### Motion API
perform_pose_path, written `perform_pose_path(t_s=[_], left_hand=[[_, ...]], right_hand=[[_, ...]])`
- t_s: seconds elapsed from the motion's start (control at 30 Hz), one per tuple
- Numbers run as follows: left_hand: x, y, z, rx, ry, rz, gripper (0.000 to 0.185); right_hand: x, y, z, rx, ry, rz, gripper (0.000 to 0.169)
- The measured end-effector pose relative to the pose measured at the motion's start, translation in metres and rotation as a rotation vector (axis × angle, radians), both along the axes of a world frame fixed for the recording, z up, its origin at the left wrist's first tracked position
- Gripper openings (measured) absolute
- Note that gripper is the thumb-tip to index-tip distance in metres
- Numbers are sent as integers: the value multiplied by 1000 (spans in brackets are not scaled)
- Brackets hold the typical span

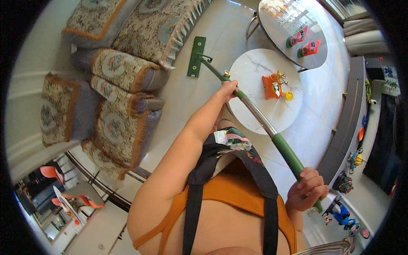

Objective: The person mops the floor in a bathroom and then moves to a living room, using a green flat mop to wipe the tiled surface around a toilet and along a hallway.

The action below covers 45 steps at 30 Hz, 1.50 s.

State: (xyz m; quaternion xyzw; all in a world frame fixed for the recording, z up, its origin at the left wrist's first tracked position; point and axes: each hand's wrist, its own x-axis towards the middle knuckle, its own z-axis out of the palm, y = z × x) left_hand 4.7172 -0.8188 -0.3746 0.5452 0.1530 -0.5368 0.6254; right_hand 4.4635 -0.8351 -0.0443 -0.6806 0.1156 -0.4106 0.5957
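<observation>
A flat mop (288, 153) with a green and silver telescopic handle runs diagonally in front of me. My left hand (229, 91) grips the lower part of the handle, beside the round white table. Near the top end of the handle, my right hand (307, 189) is closed around the green grip. The green rectangular mop head (196, 57) lies on the tiled floor between the sofa and the tables; whether a pad is under it cannot be seen.
A patterned, fringed sofa (118, 67) stands on the left. The white marble-look table (255, 114) holds an orange tissue box (270, 87) and a yellow item. A taller oval table (277, 44) bears two red-green pouches. A long grey cabinet (344, 118) lines the right.
</observation>
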Motion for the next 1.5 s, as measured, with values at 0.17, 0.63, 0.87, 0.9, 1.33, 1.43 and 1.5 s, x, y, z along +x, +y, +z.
perform_pose_path(t_s=[0.17,0.63,0.87,0.9,1.33,1.43,1.5], left_hand=[[54,-19,-13,-91,89,7,13],[256,-144,-13,55,1,-131,10],[407,-240,-27,-9,-37,-259,13],[431,-254,-29,1,-52,-271,14],[554,-339,-20,48,-42,-342,24],[567,-345,-24,5,17,-381,44],[571,-358,-23,7,39,-379,34]], right_hand=[[58,-31,-4,30,-125,-183,33],[242,-118,-22,197,-15,-265,28],[385,-163,-50,33,-28,-262,17],[407,-168,-54,18,-31,-278,14],[557,-225,-43,197,67,-557,24],[564,-241,-42,175,-22,-502,23],[570,-259,-39,171,-40,-490,23]])
